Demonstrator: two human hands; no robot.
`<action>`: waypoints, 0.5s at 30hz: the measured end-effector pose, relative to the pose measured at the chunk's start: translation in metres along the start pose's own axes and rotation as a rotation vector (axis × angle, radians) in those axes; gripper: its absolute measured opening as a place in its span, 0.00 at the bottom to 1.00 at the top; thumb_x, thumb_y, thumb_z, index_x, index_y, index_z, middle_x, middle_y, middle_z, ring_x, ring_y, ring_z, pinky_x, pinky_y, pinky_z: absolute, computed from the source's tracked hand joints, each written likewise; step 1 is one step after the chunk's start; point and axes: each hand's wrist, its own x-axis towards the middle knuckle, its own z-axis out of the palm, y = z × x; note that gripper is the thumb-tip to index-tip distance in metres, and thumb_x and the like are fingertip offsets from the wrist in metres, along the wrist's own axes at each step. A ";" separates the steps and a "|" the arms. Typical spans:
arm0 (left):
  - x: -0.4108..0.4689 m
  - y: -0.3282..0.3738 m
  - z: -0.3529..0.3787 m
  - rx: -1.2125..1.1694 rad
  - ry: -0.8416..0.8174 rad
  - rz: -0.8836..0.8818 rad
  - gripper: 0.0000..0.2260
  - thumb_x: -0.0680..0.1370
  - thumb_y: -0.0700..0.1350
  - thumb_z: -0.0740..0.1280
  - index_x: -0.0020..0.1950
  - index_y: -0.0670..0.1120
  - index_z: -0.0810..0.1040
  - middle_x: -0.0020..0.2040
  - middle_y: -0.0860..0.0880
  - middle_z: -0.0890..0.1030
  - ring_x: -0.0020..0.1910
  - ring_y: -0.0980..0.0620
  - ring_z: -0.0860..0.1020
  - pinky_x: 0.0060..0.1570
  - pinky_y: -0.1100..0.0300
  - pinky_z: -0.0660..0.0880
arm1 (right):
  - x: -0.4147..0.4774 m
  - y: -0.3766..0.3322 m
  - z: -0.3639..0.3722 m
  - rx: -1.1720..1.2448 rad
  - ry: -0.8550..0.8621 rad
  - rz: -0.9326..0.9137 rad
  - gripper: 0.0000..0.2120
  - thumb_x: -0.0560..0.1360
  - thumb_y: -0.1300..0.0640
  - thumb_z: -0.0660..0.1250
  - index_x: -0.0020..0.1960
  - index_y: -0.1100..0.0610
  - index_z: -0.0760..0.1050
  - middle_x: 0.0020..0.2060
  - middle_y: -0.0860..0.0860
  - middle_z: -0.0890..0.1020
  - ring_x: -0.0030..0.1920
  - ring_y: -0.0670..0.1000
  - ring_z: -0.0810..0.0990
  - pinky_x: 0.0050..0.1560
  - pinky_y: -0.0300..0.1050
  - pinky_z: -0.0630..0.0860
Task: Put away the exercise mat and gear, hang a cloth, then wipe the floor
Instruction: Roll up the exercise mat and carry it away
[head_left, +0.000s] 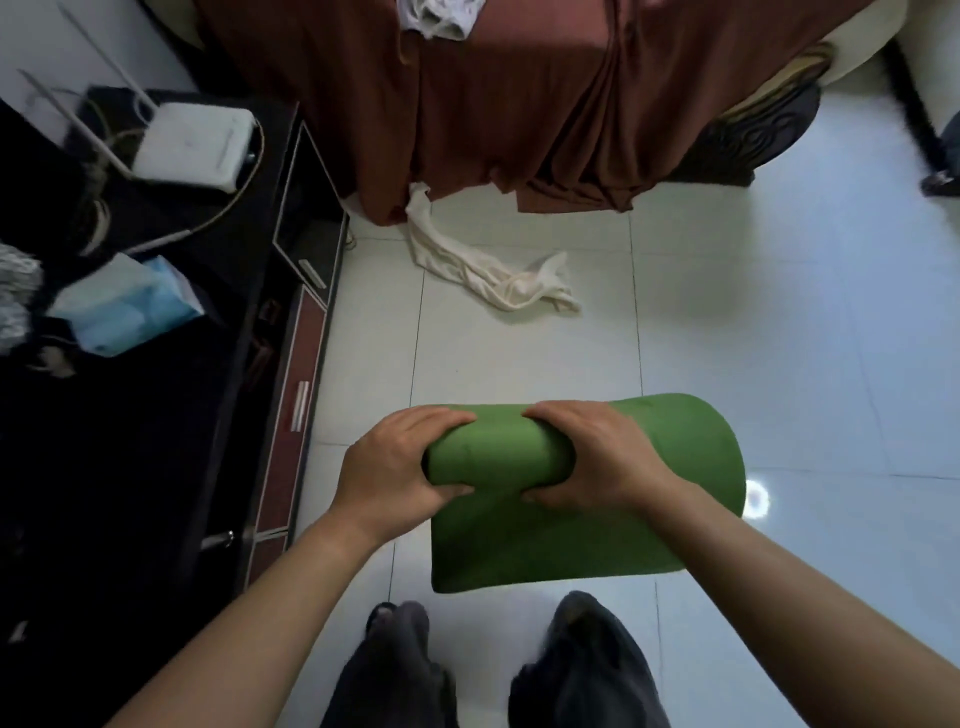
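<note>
Green foam, the mat (587, 525) is partly rolled and held up over the tiled floor (519, 353) in front of the person. The left hand (395, 467) and right hand (602, 457) each curl fingers and thumb around the roll. Even pressure from both should keep the edges lined up and the coil tight. The cloth (488, 275) lies beyond, by the bed.

Head-worn wide-angle view, steeply down onto floor (519, 353)
</note>
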 end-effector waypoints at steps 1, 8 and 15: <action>-0.013 0.019 -0.024 -0.007 0.008 -0.024 0.32 0.59 0.54 0.79 0.62 0.56 0.75 0.57 0.55 0.80 0.56 0.52 0.77 0.56 0.55 0.75 | -0.012 -0.017 -0.023 0.005 -0.009 -0.011 0.39 0.58 0.39 0.76 0.66 0.49 0.70 0.61 0.47 0.77 0.60 0.52 0.76 0.60 0.44 0.69; -0.080 0.140 -0.154 -0.003 0.150 -0.162 0.32 0.58 0.51 0.81 0.61 0.54 0.77 0.58 0.54 0.80 0.55 0.56 0.75 0.58 0.63 0.65 | -0.078 -0.091 -0.152 0.026 0.021 -0.151 0.43 0.57 0.34 0.74 0.68 0.48 0.68 0.65 0.46 0.74 0.64 0.50 0.71 0.66 0.47 0.63; -0.154 0.220 -0.180 -0.048 0.322 -0.401 0.32 0.58 0.50 0.81 0.61 0.56 0.77 0.59 0.57 0.78 0.57 0.58 0.74 0.58 0.64 0.67 | -0.114 -0.103 -0.211 -0.067 -0.113 -0.454 0.48 0.57 0.31 0.72 0.72 0.44 0.59 0.69 0.44 0.66 0.68 0.46 0.63 0.69 0.47 0.55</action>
